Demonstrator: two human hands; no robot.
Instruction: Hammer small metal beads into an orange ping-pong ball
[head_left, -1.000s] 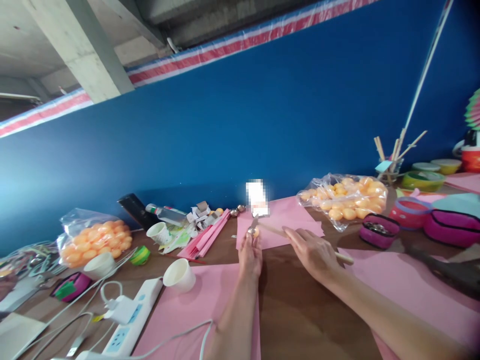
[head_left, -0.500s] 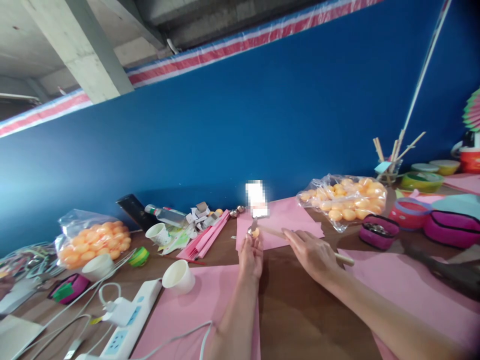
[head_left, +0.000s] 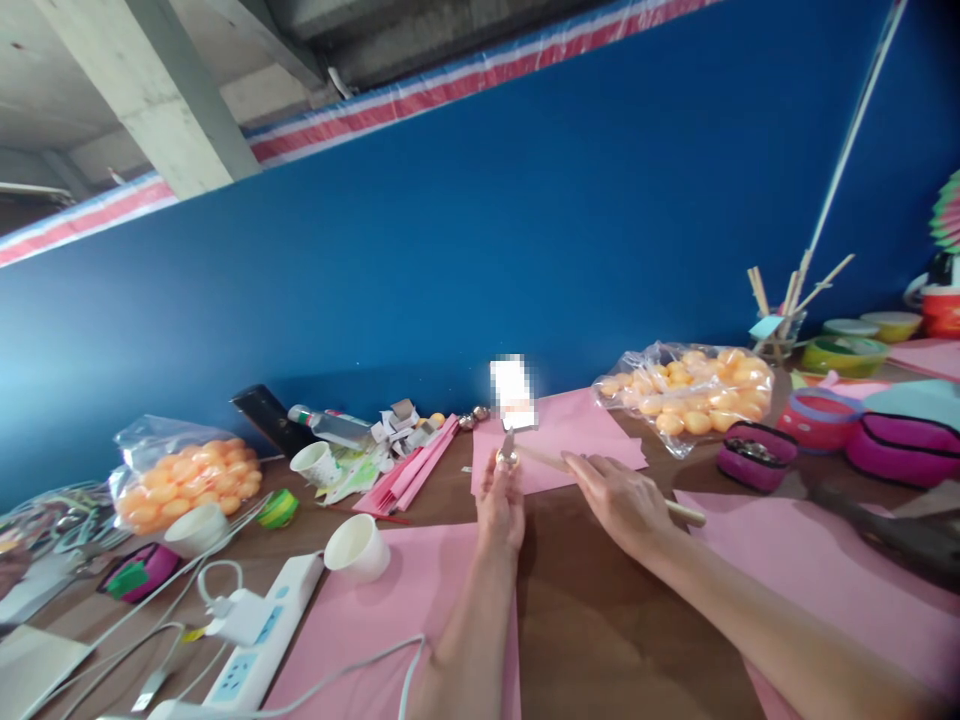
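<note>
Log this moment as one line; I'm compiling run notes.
left hand: holds small metal piece | right hand: grips wooden stick | under: pink paper

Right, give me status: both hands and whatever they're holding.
Left hand pinching a small metal piece upright. Right hand closed on wooden stick, tip at the piece. Pink paper beneath, nothing between the hands.

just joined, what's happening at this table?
A person works at a cluttered brown table against a blue wall. The left hand pinches a small metal piece at its fingertips, holding it upright. The right hand grips a wooden stick whose far end points toward that piece. Pink paper sheets lie under and around the hands; bags of orange balls sit on both sides.
</note>
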